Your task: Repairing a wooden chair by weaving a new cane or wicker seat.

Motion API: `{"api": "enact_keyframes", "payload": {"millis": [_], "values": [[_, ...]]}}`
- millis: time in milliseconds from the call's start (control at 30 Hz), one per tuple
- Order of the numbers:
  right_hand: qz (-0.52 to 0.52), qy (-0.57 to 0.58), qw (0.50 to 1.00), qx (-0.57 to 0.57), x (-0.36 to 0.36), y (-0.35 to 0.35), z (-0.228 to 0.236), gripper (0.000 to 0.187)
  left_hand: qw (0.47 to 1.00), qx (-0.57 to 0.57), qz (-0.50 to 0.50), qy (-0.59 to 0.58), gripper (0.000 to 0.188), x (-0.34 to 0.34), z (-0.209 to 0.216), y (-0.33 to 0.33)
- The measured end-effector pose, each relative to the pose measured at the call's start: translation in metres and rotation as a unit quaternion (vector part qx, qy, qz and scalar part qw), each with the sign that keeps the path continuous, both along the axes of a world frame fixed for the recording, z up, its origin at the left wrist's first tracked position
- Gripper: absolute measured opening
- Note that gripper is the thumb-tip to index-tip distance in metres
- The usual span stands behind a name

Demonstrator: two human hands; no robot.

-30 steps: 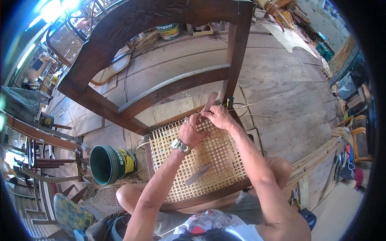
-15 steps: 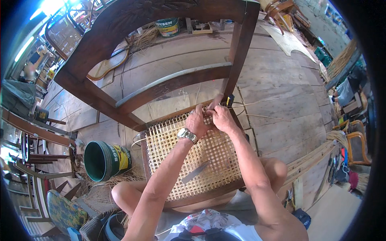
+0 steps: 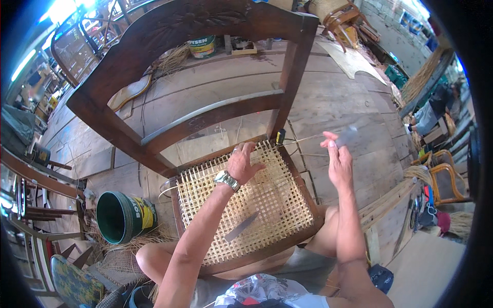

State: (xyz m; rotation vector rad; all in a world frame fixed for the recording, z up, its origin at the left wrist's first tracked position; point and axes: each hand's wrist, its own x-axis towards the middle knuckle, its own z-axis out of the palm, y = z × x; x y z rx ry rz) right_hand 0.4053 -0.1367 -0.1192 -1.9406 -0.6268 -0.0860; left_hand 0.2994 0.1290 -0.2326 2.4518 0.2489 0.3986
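A dark wooden chair (image 3: 290,77) with a carved backrest stands in front of me, its seat a panel of woven cane (image 3: 267,200). My left hand (image 3: 242,163) lies on the far part of the weave, fingers spread and nothing in them. Out past the seat's right edge is my right hand (image 3: 340,159), raised, its fingers closed around a blurred grey thing (image 3: 348,136) that I cannot make out. Loose cane strands (image 3: 308,154) run from the far right seat corner toward that hand. A black-and-yellow tool handle (image 3: 280,136) stands at that corner. A flat grey blade (image 3: 241,227) lies on the weave.
To the left sits a dark green bucket (image 3: 115,218) amid cane scraps. Another bucket (image 3: 202,47) and a small wooden tray (image 3: 244,49) are beyond the chair. Long cane bundles (image 3: 393,200) lie at the right. Chair frames (image 3: 444,179) stand around the wooden floor.
My hands were together at the far seat edge. The right one has swung out to the right, while the left has spread on the weave. The view has shifted slightly.
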Motion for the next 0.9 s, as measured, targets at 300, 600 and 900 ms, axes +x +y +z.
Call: {"api": "enact_keyframes", "payload": {"millis": [300,600,900], "values": [[-0.010,0.045,0.988,-0.146,0.049,0.010,-0.060,0.041,0.985,0.071,-0.016,0.154,0.072,0.053,0.008,-0.034],[0.160,0.164,0.973,-0.024,0.088,0.037,-0.068,0.040,0.973,0.056,0.019,0.225,0.082,0.066,0.012,-0.028],[0.182,0.064,0.981,0.027,0.061,0.072,-0.086,0.044,0.971,0.120,-0.034,0.203,0.083,0.077,-0.005,-0.027]]}}
